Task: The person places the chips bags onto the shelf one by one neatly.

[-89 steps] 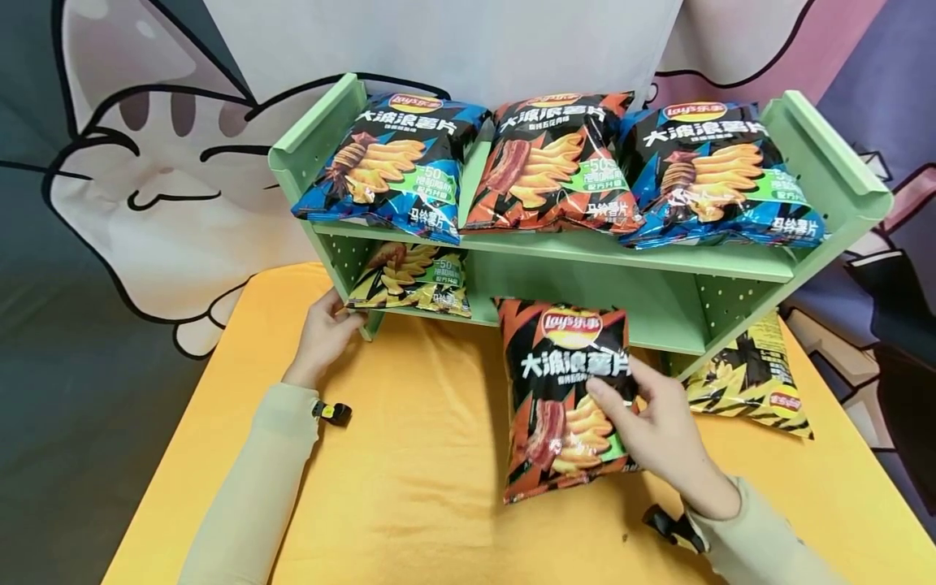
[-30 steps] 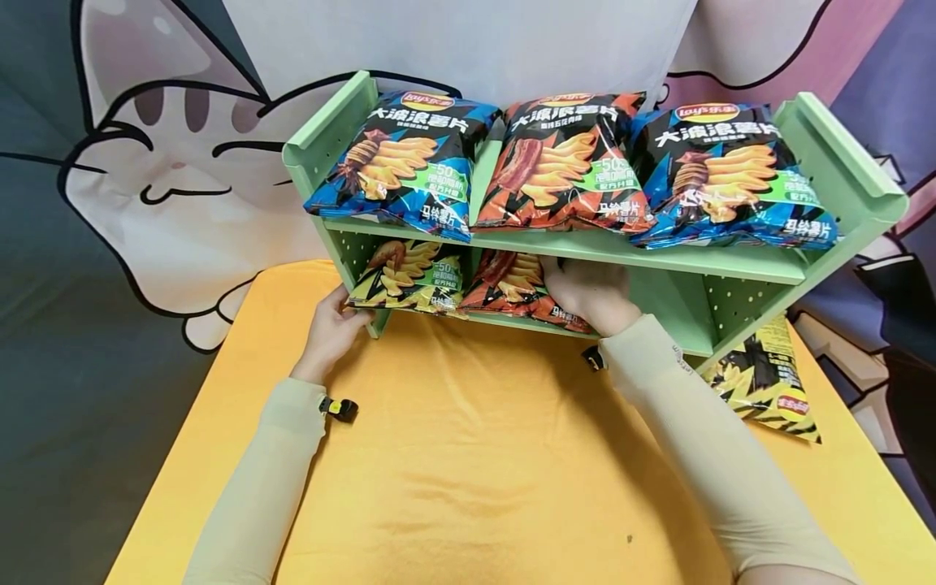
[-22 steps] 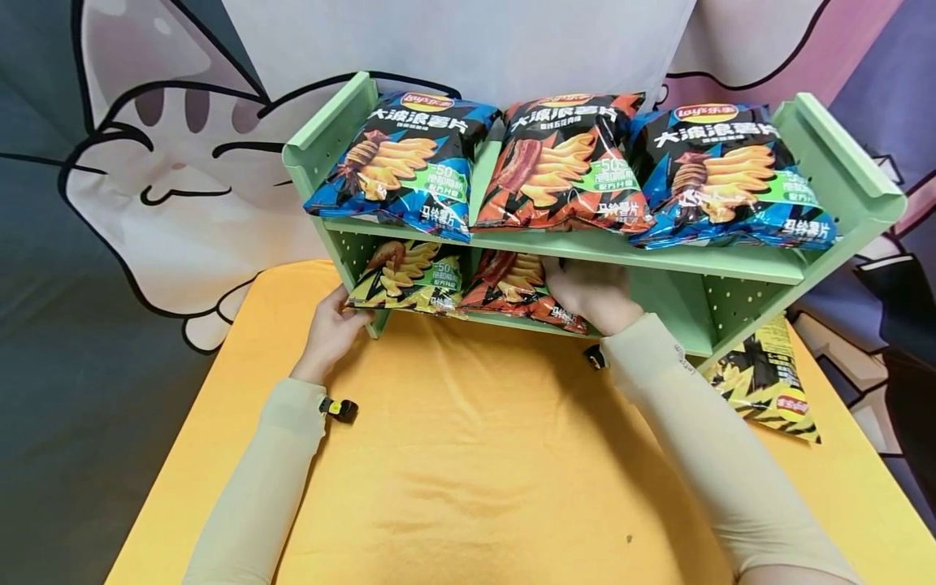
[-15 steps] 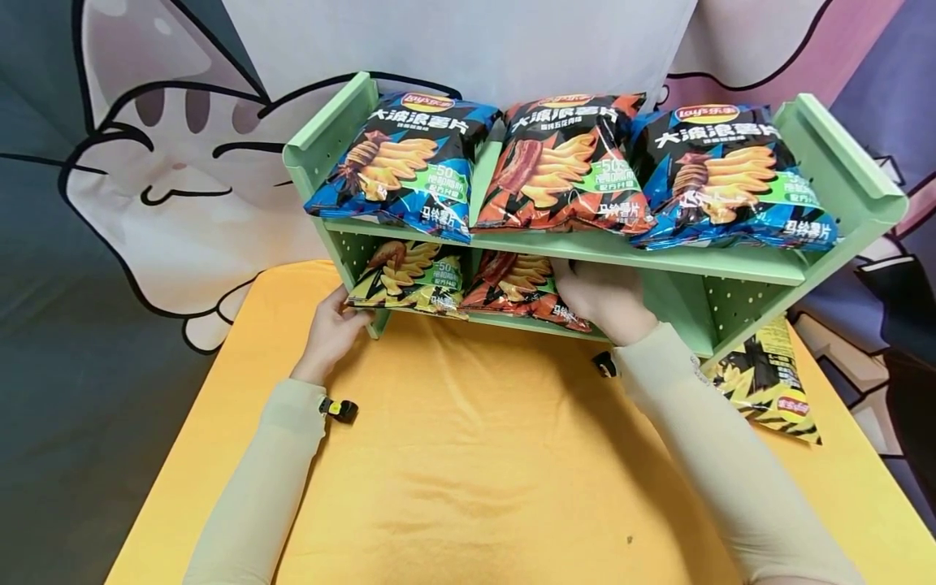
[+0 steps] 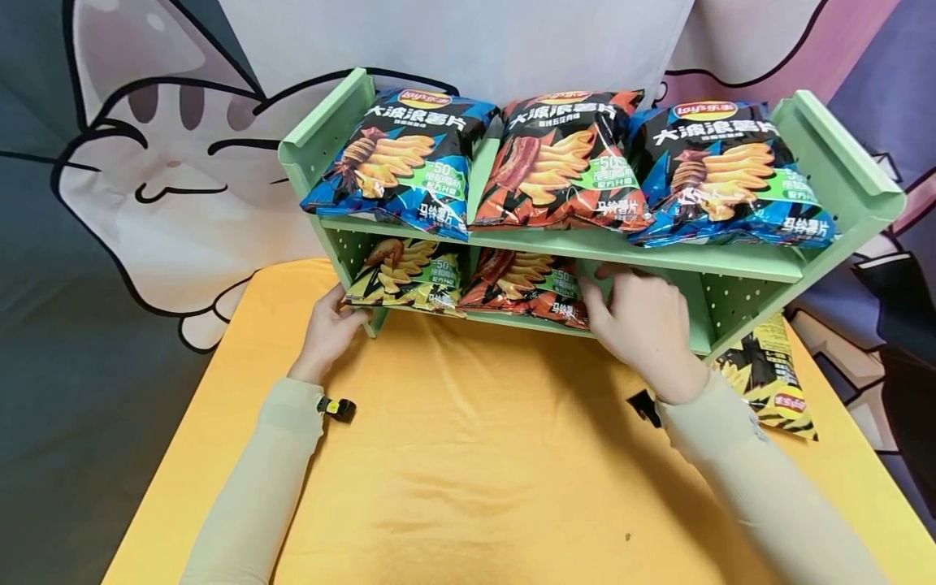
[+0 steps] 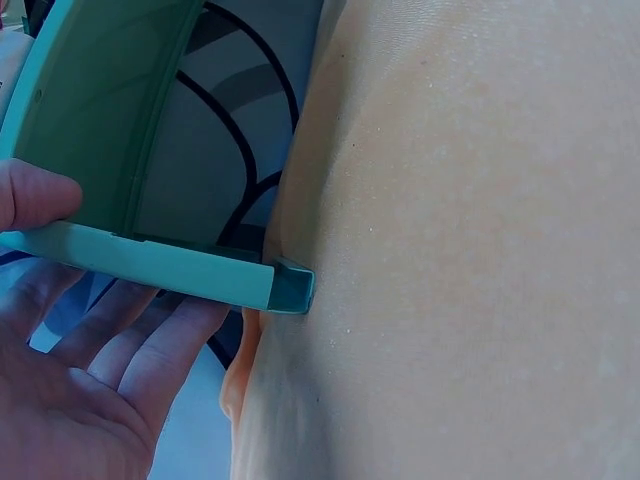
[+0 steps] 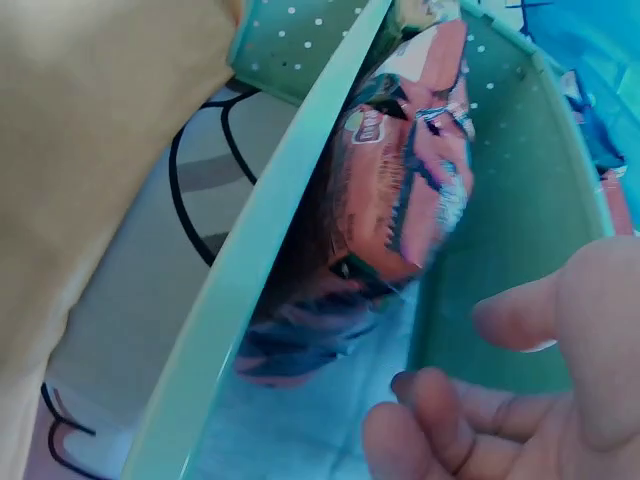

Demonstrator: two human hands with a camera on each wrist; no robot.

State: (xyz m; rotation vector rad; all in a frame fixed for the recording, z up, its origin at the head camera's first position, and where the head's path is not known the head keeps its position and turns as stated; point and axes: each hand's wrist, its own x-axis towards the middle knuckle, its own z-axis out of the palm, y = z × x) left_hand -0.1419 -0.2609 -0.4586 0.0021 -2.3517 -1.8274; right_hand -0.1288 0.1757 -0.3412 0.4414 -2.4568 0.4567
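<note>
A green two-tier shelf (image 5: pixel 702 258) stands on the table. My left hand (image 5: pixel 327 333) grips its lower left edge; in the left wrist view the thumb (image 6: pixel 38 196) lies on one side of the green edge, the fingers on the other. An orange-and-black bag of chips (image 5: pixel 522 286) lies in the middle of the lower tier, beside a yellow bag of chips (image 5: pixel 409 276). My right hand (image 5: pixel 643 325) is just right of the orange bag, at the tier's front. The right wrist view shows its fingers loosely bent, apart from the bag, with nothing between them.
The upper tier bears a blue bag (image 5: pixel 402 162), an orange bag (image 5: pixel 563 162) and another blue bag (image 5: pixel 731 175). Behind the shelf's right end, another yellow bag (image 5: pixel 775 378) lies on the yellow tablecloth (image 5: pixel 453 455). A cartoon-printed cloth hangs behind.
The orange bag, earlier held before the shelf by my right hand, now lies on the lower tier. That hand has let go and drawn back rightward. The left hand keeps its hold.
</note>
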